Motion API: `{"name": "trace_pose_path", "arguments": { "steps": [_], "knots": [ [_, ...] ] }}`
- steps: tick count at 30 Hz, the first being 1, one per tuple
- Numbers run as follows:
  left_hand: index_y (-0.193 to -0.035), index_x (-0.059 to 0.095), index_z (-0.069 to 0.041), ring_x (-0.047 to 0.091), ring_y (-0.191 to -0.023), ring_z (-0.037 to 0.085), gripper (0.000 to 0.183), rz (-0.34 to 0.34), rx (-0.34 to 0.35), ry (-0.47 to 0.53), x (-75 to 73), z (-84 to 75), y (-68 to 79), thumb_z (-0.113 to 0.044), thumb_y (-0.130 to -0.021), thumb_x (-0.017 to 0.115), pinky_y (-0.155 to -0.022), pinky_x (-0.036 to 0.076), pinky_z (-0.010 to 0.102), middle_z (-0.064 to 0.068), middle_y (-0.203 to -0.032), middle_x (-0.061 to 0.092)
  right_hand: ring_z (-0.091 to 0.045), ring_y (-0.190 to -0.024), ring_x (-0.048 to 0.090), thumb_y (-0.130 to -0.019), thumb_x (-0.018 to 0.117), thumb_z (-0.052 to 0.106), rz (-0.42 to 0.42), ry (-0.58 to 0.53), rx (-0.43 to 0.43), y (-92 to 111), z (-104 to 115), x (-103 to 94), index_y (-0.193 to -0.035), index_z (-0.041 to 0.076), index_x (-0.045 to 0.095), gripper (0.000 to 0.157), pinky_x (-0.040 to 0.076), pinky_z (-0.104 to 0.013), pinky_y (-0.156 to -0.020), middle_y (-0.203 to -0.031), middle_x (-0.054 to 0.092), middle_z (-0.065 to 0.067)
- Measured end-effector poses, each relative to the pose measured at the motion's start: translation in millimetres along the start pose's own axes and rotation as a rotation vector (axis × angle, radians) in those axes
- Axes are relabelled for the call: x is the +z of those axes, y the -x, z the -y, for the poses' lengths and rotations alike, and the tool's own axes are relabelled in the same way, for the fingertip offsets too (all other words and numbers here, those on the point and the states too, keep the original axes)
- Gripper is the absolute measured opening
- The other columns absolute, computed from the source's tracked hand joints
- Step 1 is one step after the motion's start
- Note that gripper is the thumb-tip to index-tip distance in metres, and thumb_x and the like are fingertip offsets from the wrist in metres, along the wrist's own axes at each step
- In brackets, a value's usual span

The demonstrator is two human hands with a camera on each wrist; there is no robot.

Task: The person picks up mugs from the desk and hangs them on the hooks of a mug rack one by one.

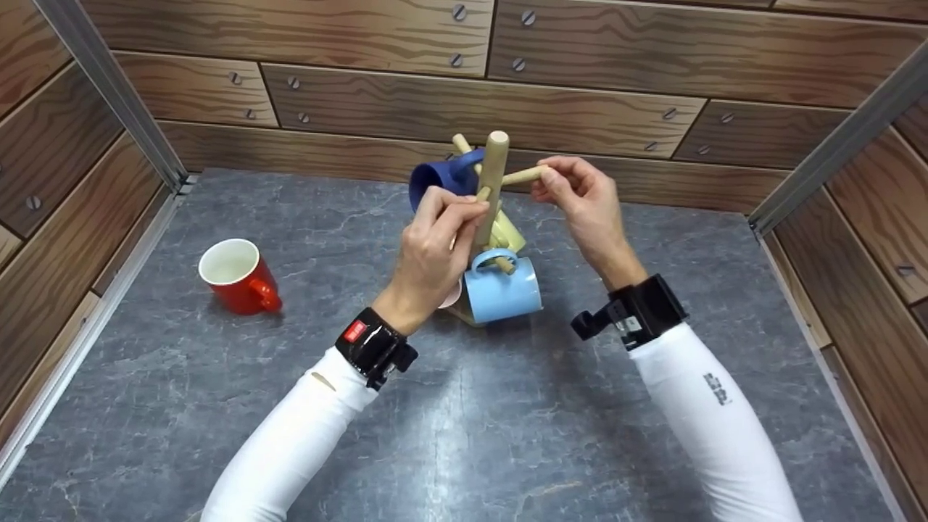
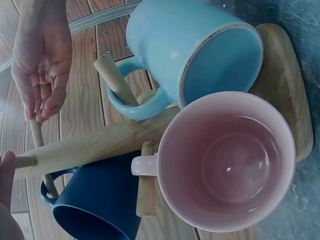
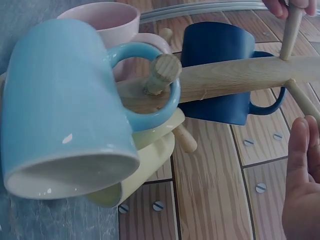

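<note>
A wooden mug tree (image 1: 494, 163) stands upright, its pegs sticking out around the post. My left hand (image 1: 428, 250) pinches the upper peg that points toward me. With thumb and fingertips, my right hand (image 1: 586, 210) holds the end of the upper right peg (image 1: 523, 175). A dark blue mug (image 1: 435, 177) hangs by its handle from the upper back peg. Lower down, a light blue mug (image 1: 507, 293) and a pink mug (image 2: 167, 185) hang by their handles. A pale yellow mug (image 3: 155, 157) is behind the light blue one, partly hidden.
A red mug (image 1: 250, 286) with a white inside stands upright on the grey marbled tabletop (image 1: 348, 210), left of the tree. Wood-patterned walls (image 1: 377, 94) enclose the back and both sides, with metal rails (image 1: 116, 87) at the corners.
</note>
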State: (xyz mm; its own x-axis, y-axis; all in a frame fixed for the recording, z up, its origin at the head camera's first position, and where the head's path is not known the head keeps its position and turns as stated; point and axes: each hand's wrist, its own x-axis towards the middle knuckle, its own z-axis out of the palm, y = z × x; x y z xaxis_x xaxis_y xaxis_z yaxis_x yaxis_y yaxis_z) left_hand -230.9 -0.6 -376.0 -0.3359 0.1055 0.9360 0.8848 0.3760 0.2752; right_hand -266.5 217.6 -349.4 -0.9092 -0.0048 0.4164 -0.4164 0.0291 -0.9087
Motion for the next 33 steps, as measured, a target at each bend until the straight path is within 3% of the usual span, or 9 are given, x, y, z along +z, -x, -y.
{"name": "trace_pose_path", "arguments": {
  "steps": [5, 11, 15, 21, 27, 33],
  "knots": [
    [-0.121, 0.068, 0.005, 0.066, -0.104, 0.026, 0.028, 0.058, 0.015, 0.036, -4.1, 0.1, 7.0, -0.003, -0.095, 0.073, -0.094, 0.055, 0.025, 0.02, -0.118, 0.059, -0.021, -0.087, 0.069, -0.104, 0.063, 0.013, 0.02, 0.011, 0.036, 4.4, 1.1, -5.0, -0.127, -0.007, 0.064, 0.031, 0.06, -0.031, -0.081, -0.101, 0.07, -0.019],
    [-0.143, 0.049, 0.004, 0.062, -0.119, 0.033, 0.064, 0.168, 0.035, -0.051, -23.7, 11.7, 24.4, -0.021, -0.092, 0.077, -0.105, 0.05, 0.038, 0.025, -0.143, 0.049, -0.03, -0.104, 0.069, -0.107, 0.057, 0.019, 0.064, 0.154, 0.039, 19.6, -4.6, -17.7, -0.141, -0.002, 0.057, 0.041, 0.059, -0.033, -0.086, -0.118, 0.07, -0.022],
    [-0.143, 0.046, 0.001, 0.057, -0.126, 0.04, 0.069, 0.238, -0.022, -0.18, -45.5, 27.6, 36.0, -0.037, -0.094, 0.074, -0.109, 0.046, 0.051, 0.026, -0.145, 0.048, -0.031, -0.113, 0.066, -0.107, 0.057, 0.02, 0.095, 0.264, 0.059, 33.7, -12.3, -30.2, -0.144, -0.002, 0.054, 0.043, 0.056, -0.035, -0.094, -0.126, 0.068, -0.018],
    [-0.142, 0.048, 0.0, 0.051, -0.131, 0.043, 0.073, 0.366, -0.102, -0.375, -85.1, 47.2, 48.2, -0.042, -0.09, 0.078, -0.112, 0.039, 0.057, 0.027, -0.147, 0.047, -0.023, -0.124, 0.059, -0.108, 0.057, 0.024, 0.114, 0.467, 0.06, 51.4, -22.9, -50.7, -0.145, 0.001, 0.055, 0.044, 0.051, -0.04, -0.103, -0.137, 0.064, -0.014],
    [-0.14, 0.054, 0.0, 0.048, -0.132, 0.046, 0.074, 0.461, -0.187, -0.499, -121.4, 62.8, 57.4, -0.048, -0.089, 0.079, -0.114, 0.034, 0.061, 0.027, -0.146, 0.047, -0.027, -0.131, 0.056, -0.108, 0.056, 0.024, 0.089, 0.552, 0.058, 62.5, -24.0, -77.3, -0.145, 0.001, 0.055, 0.044, 0.047, -0.04, -0.104, -0.14, 0.061, -0.017],
    [-0.141, 0.054, 0.0, 0.041, -0.138, 0.05, 0.074, 0.605, -0.327, -0.612, -159.5, 82.6, 67.4, -0.048, -0.09, 0.076, -0.117, 0.026, 0.067, 0.028, -0.148, 0.045, -0.03, -0.133, 0.053, -0.109, 0.051, 0.035, 0.093, 0.628, 0.085, 72.4, -28.5, -99.4, -0.147, 0.001, 0.054, 0.051, 0.045, -0.043, -0.105, -0.143, 0.059, -0.016]
  ]
}}
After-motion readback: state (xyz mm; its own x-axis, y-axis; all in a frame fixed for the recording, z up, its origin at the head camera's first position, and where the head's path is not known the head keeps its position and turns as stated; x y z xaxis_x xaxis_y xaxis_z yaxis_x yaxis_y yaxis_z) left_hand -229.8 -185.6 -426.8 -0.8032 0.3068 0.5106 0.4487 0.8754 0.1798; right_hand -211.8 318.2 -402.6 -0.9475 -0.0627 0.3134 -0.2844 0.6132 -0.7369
